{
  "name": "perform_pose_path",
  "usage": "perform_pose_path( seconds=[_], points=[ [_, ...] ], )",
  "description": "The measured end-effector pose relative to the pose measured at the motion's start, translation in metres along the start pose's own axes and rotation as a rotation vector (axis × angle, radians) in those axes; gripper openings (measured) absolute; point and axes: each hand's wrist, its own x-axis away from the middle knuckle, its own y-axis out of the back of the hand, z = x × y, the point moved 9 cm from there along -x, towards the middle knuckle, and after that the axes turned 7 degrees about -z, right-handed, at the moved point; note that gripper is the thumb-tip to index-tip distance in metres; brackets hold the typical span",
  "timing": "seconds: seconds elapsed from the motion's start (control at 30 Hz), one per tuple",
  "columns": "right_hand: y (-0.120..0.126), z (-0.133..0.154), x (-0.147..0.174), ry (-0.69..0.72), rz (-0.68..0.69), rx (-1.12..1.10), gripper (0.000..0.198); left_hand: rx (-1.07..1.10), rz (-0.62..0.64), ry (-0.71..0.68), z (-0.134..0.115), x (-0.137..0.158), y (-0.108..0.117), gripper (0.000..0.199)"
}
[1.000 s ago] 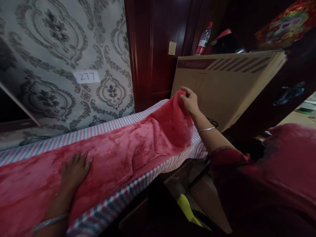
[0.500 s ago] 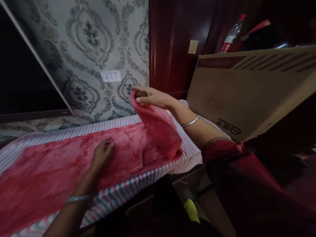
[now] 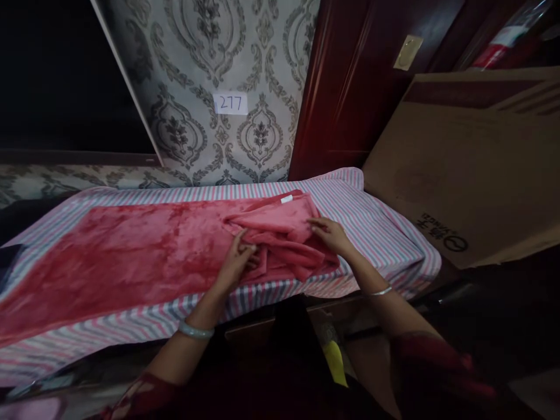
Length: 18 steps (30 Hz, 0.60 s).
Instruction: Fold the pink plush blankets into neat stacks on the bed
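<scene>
The red plush blanket (image 3: 144, 251) is lying lengthwise on a striped cloth (image 3: 371, 216), its flat part extending toward the left edge of the view. At its right end, the blanket is forming a loose, rumpled fold, doubled over onto the flat part. A small white label (image 3: 287, 199) is showing near the far edge of this fold.

The left hand (image 3: 238, 259) is resting at the left side of the fold, with its fingers partly open and loosely curling over the fabric. The right hand (image 3: 330, 235) is reaching in from the opposite side, with its fingers half bent and its fingertips meeting the fold's right edge. Whether either hand is pinching the fabric or only touching it, the dim view is not making clear. A pale bangle (image 3: 196, 331) is encircling the left wrist; a thin bracelet (image 3: 380, 290) is encircling the right.

The striped cloth is continuing bare beyond the right end of the blanket and is hanging over the near side. A cardboard box (image 3: 476, 157) is standing to the right. Behind the cloth, a paper marked 277 (image 3: 230, 103) is showing on the patterned wall (image 3: 262, 76), between a dark screen (image 3: 65, 81) and a dark red panel (image 3: 345, 76).
</scene>
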Motion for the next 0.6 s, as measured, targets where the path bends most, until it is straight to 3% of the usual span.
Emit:
perform_pose_path(
  seconds=[0.1, 0.2, 0.3, 0.43, 0.5, 0.6],
  points=[
    [0.012, -0.028, -0.001, -0.159, -0.134, 0.039, 0.043, -0.384, 0.067, -0.332, -0.021, 0.014, -0.035, 0.057],
    [0.005, -0.041, -0.020, -0.300, -0.128, 0.069, 0.065, -0.838, 0.065, -0.761, -0.047, 0.040, -0.078, 0.046],
    [-0.004, -0.039, -0.045, -0.348, -0.190, 0.057, 0.070, -1.091, 0.263, -1.012, -0.046, 0.062, -0.132, 0.048],
    [-0.024, -0.036, -0.062, -0.382, -0.232, -0.061, 0.040, -1.221, 0.473, -1.088, -0.024, 0.069, -0.178, 0.047],
    [-0.033, -0.035, -0.062, -0.382, -0.222, -0.121, 0.025, -1.244, 0.503, -1.032, -0.016, 0.064, -0.184, 0.037],
    [-0.028, -0.032, -0.063, -0.361, -0.249, -0.228, 0.020, -1.106, 0.519, -0.872, -0.023, 0.051, -0.171, 0.012]
  ],
)
